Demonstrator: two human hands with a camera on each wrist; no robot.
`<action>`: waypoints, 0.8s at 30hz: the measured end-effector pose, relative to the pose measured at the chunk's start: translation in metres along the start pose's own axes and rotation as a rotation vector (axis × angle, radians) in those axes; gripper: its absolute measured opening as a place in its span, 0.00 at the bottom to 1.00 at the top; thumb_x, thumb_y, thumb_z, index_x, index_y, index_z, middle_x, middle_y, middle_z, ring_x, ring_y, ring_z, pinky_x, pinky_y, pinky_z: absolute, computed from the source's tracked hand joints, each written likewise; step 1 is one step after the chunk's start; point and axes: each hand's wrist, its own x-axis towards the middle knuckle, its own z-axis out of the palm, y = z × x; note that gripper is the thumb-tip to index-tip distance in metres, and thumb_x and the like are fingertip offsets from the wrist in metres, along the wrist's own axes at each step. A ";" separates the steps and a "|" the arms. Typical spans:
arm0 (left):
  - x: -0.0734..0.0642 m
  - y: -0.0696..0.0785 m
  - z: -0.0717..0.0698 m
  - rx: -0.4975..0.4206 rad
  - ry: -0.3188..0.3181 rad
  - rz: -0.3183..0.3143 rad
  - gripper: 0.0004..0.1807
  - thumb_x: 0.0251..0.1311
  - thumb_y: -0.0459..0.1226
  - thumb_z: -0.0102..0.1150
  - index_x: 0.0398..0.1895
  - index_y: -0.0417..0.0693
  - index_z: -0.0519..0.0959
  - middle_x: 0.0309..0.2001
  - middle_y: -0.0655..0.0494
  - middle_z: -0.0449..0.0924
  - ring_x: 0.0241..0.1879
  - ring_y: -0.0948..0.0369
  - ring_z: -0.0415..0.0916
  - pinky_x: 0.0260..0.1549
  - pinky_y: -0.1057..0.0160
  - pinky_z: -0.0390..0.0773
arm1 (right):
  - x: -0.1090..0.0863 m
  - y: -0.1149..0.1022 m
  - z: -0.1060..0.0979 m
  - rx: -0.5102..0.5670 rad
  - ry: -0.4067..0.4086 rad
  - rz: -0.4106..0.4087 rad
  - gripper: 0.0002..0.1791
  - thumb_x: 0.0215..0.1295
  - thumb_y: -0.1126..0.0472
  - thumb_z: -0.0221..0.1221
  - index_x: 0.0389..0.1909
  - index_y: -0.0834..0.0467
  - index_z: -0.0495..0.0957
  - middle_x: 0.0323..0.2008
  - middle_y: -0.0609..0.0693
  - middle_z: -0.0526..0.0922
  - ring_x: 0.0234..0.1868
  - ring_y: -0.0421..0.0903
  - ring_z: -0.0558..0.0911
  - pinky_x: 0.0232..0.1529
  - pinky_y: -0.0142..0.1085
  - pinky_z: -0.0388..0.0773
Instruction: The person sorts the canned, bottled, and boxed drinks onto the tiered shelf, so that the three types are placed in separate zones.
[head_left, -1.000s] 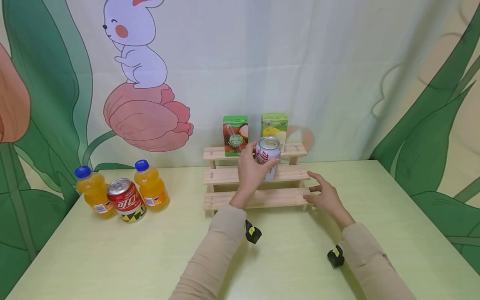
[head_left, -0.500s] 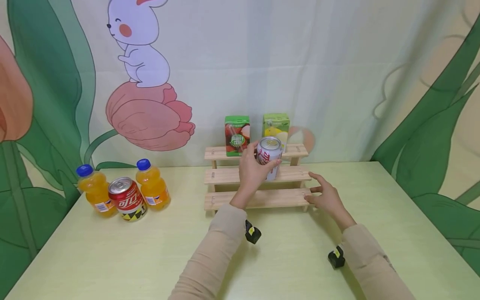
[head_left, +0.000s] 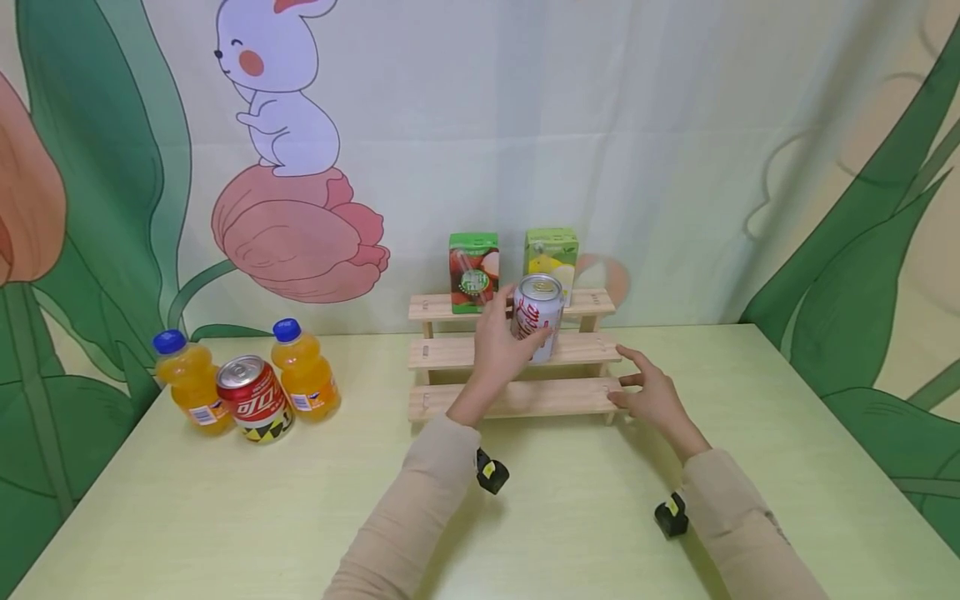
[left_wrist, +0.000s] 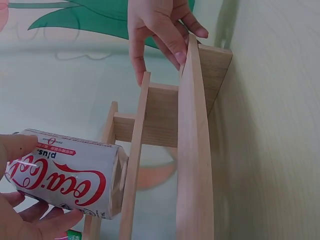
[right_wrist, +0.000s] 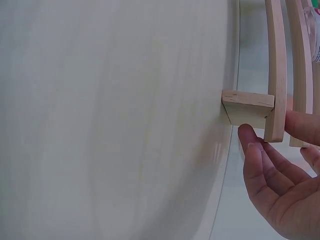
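A white Coca-Cola can (head_left: 537, 310) stands on the middle step of a three-step wooden display rack (head_left: 450, 353). My left hand (head_left: 501, 343) holds the can from its left side, thumb in front and fingers behind. In the left wrist view, the can (left_wrist: 70, 172) has its base against the middle plank, with thumb and fingers on either side of it. My right hand (head_left: 652, 392) grips the rack's right end. Seen from the right wrist, the thumb lies over the lowest plank (right_wrist: 276, 75), with curled fingers (right_wrist: 255, 165) beneath its end.
Two juice boxes, a red-and-green one (head_left: 474, 271) and a light green one (head_left: 553, 250), stand on the top step. On the table's left are two orange drink bottles (head_left: 187, 387) (head_left: 303, 375) around a red can (head_left: 255, 400). A printed curtain (head_left: 660, 167) hangs behind.
My left wrist has shifted slightly left and down, and its thumb sits a little lower on the can. The can stays on the middle step. My right hand has hardly moved.
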 end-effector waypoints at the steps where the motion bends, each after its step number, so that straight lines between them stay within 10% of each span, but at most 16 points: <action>1: 0.000 -0.001 -0.001 -0.003 0.006 0.004 0.36 0.49 0.38 0.66 0.61 0.40 0.61 0.52 0.44 0.69 0.51 0.52 0.68 0.49 0.56 0.71 | 0.000 0.000 0.000 -0.001 -0.001 -0.002 0.40 0.55 0.70 0.60 0.68 0.58 0.52 0.46 0.74 0.73 0.31 0.53 0.82 0.26 0.38 0.79; 24: -0.016 0.000 -0.020 -0.094 0.078 0.126 0.16 0.54 0.32 0.59 0.44 0.34 0.71 0.35 0.41 0.73 0.31 0.51 0.74 0.30 0.59 0.77 | -0.001 -0.003 0.000 -0.017 -0.006 -0.017 0.40 0.55 0.70 0.60 0.68 0.59 0.52 0.46 0.74 0.73 0.31 0.53 0.82 0.26 0.38 0.79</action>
